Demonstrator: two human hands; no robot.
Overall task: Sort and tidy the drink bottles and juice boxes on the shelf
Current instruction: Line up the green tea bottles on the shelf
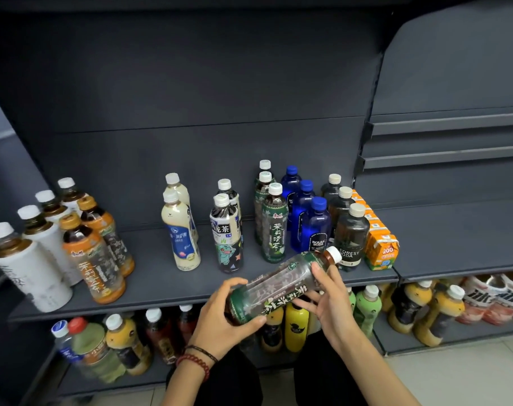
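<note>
I hold a green-labelled tea bottle (278, 285) tilted on its side in front of the shelf (161, 285), cap pointing right. My left hand (224, 317) grips its base end. My right hand (327, 300) holds its upper half near the neck. Behind it, rows stand upright on the shelf: matching green tea bottles (274, 227), blue soda bottles (315, 227), dark Forest Soda bottles (350, 235) and orange juice boxes (381, 250) at the right end.
Further left stand two dark tea bottles (226, 232), two cream milk-tea bottles (180, 230), two orange-labelled bottles (94, 259) and several white bottles (29, 265). The lower shelf (395, 344) carries mixed bottles. An upright divider (363, 148) bounds the shelf on the right.
</note>
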